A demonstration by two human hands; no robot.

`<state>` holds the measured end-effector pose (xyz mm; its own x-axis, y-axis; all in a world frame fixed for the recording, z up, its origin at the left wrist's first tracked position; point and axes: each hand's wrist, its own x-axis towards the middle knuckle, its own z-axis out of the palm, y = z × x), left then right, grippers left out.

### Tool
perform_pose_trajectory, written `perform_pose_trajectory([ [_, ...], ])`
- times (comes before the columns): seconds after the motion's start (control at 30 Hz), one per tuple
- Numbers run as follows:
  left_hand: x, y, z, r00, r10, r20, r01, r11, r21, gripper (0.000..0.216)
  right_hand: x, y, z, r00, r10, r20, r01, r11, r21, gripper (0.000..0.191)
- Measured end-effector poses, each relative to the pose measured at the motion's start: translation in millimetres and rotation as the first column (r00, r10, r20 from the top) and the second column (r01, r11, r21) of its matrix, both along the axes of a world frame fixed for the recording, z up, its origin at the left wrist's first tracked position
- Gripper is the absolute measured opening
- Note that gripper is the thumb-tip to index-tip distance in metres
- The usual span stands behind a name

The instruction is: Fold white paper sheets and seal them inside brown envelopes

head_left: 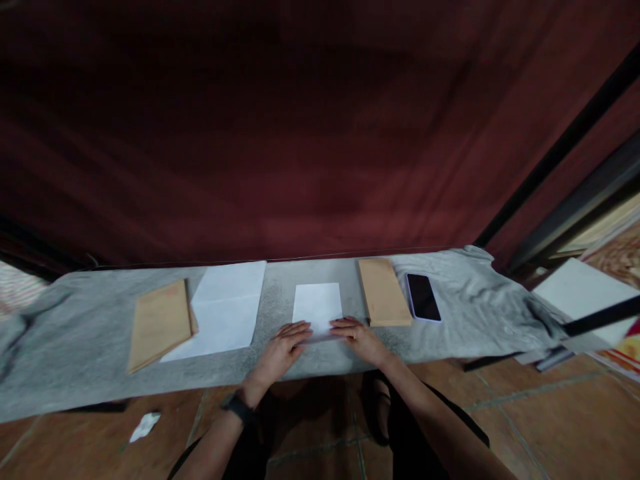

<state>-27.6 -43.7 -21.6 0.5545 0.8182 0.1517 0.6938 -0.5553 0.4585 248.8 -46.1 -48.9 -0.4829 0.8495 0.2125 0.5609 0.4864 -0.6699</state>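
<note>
Left hand (283, 347) and right hand (359, 337), flat with fingers extended and gripping nothing, press the near edge of a folded white sheet (317, 303) at mid-surface (75, 347), apparently creasing it. A sharp crease calls for even outward pressure. A brown envelope (384, 291) lies just right of the sheet.

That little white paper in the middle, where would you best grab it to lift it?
Probably its near edge, from the person's side. The white paper lies flat on the grey cloth, so only an edge can be pinched, and the left hand and right hand rest there.
</note>
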Motion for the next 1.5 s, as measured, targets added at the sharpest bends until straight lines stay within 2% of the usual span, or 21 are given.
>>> perform_pose_trajectory([
  [0.1,-2.8,0.2,1.1,0.991,0.081,0.106,-0.073,0.994,-0.077,0.026,2.1,1.5,5.7,1.0,-0.006,-0.026,0.004,0.999,-0.047,0.035],
  [0.2,-6.2,2.9,6.4,0.982,0.127,0.137,-0.099,0.975,-0.2,0.025,4.7,1.4,12.2,0.995,-0.025,-0.099,0.012,0.992,-0.127,0.028],
  [0.33,-12.3,11.6,4.5,0.985,0.024,0.169,0.019,0.969,-0.248,0.016,4.9,-5.8,7.3,0.984,-0.116,-0.136,0.09,0.979,-0.183,0.031],
  [0.43,-19.4,18.5,-4.9,0.978,-0.071,0.197,0.114,0.97,-0.217,0.037,0.6,-13.2,-4.8,0.987,-0.146,-0.069,0.138,0.985,-0.105,0.042],
  [0.57,-26.5,28.2,-8.7,0.979,-0.104,0.175,0.13,0.98,-0.149,0.059,-9.9,-14.7,-11.5,0.987,-0.159,0.037,0.159,0.987,-0.007,0.052],
  [0.73,-29.2,34.8,3.4,0.991,-0.121,0.061,0.13,0.979,-0.158,0.059,-19.4,-11.1,7.2,0.979,-0.082,0.187,0.079,0.997,0.02,0.06],
  [0.87,-29.3,31.9,5.0,0.992,-0.128,0.022,0.129,0.979,-0.157,0.068,-18.2,-18.5,30.3,0.971,0.014,0.24,0.007,0.996,-0.086,0.053],
  [1.0,-28.2,34.6,2.9,0.988,-0.146,0.047,0.152,0.973,-0.174,0.064,-18.4,-14.3,46.5,0.981,0.072,0.181,-0.038,0.983,-0.181,0.048],
  [1.1,-27.1,38.7,3.6,0.987,-0.152,0.043,0.158,0.966,-0.203,0.066,-23.2,2.1,45.8,0.977,0.029,0.21,-0.002,0.992,-0.128,0.046],
  [1.3,-25.1,38.8,6.8,0.99,-0.139,0.031,0.142,0.955,-0.259,0.068,-32.3,26.4,20.4,0.91,-0.058,0.411,0.048,0.998,0.036,0.049],
  [1.5,-24.6,34.3,5.9,0.988,-0.151,-0.009,0.144,0.956,-0.255,0.059,-32.3,38.7,4.9,0.836,-0.268,0.478,0.186,0.959,0.212,0.052],
])
